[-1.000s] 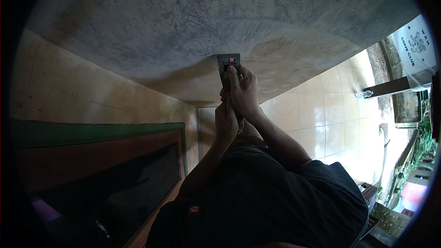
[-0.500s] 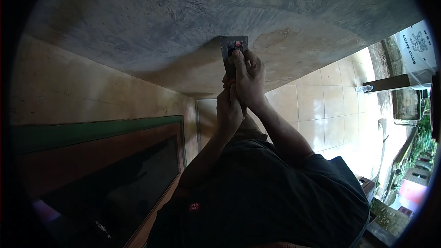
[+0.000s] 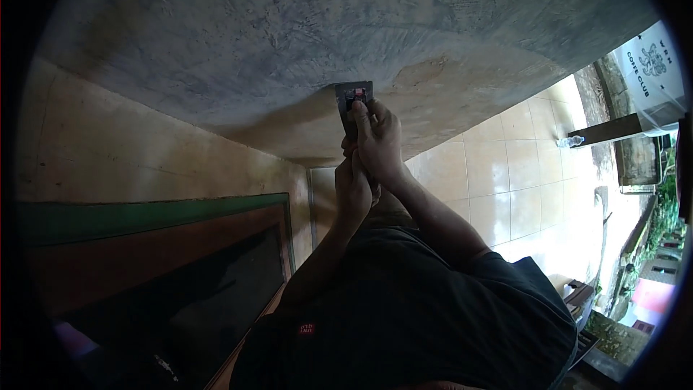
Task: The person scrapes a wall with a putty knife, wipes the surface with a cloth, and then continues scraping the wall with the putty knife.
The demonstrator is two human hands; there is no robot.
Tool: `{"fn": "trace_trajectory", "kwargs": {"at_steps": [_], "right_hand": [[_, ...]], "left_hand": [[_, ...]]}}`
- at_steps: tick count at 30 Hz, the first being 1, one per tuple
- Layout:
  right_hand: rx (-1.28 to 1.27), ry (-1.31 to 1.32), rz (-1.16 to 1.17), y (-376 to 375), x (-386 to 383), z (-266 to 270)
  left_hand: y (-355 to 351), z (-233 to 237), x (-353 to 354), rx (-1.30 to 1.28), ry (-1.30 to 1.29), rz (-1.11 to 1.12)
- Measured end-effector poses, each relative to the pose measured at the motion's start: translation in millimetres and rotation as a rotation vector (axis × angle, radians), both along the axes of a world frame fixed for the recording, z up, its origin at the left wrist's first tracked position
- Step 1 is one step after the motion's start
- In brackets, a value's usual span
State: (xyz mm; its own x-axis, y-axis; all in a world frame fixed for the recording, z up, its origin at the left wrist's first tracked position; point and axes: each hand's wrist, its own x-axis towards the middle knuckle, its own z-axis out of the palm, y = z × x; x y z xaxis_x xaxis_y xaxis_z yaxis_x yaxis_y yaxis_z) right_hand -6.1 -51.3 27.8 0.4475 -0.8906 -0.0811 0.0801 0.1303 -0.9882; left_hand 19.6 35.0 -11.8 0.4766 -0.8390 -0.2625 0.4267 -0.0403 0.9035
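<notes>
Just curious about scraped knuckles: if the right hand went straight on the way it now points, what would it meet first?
Probably the grey-streaked wall, with the flat tool in the right hand leading; any gap is unclear.

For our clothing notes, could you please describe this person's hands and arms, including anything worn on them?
The left hand and right hand are ungloved, and no watch or bracelet shows. The dark short-sleeved cloth shirt leaves the forearms bare and bears a small square red mark.
</notes>
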Motion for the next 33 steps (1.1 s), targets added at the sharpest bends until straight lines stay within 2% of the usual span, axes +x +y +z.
{"fn": "trace_trajectory", "kwargs": {"at_steps": [3,5,7,11,14,17,20,24,26,29,33], "right_hand": [[0.032,0.048,0.027,2.0,0.6,3.4],[-0.039,0.038,0.037,-0.3,-1.4,11.5],[-0.034,0.044,0.045,-1.4,-3.2,8.6],[-0.100,0.069,0.053,-4.6,1.1,13.8],[-0.152,0.062,0.083,-5.4,0.0,38.4],[-0.093,0.052,0.060,-2.8,-2.6,26.5],[-0.090,0.087,0.052,-2.0,-1.7,6.4],[-0.175,0.114,0.095,-5.2,0.8,34.3],[-0.132,0.119,0.087,-3.2,-2.4,21.4],[-0.091,0.098,0.066,-2.1,1.2,9.7],[-0.150,0.101,0.097,-3.8,1.3,30.6]], "left_hand": [[-1.4,1.1,-5.7,0.020,0.010,0.033],[-3.5,-0.6,-8.9,0.044,-0.013,0.053],[-4.0,-3.4,-4.7,-0.061,0.089,0.040],[-9.5,-8.4,-4.0,-0.087,0.068,0.027],[-9.0,3.6,-9.0,-0.109,0.133,0.100],[-8.1,3.5,-10.3,-0.154,0.124,0.053],[-6.9,-6.8,-8.9,-0.056,0.083,0.070],[-11.0,-0.6,-7.8,-0.113,0.101,0.054],[-11.5,-0.7,-8.9,-0.172,0.107,0.054],[-7.2,-2.1,-8.7,-0.038,0.048,0.069],[-10.1,1.1,-7.8,-0.107,0.101,0.067]]}}
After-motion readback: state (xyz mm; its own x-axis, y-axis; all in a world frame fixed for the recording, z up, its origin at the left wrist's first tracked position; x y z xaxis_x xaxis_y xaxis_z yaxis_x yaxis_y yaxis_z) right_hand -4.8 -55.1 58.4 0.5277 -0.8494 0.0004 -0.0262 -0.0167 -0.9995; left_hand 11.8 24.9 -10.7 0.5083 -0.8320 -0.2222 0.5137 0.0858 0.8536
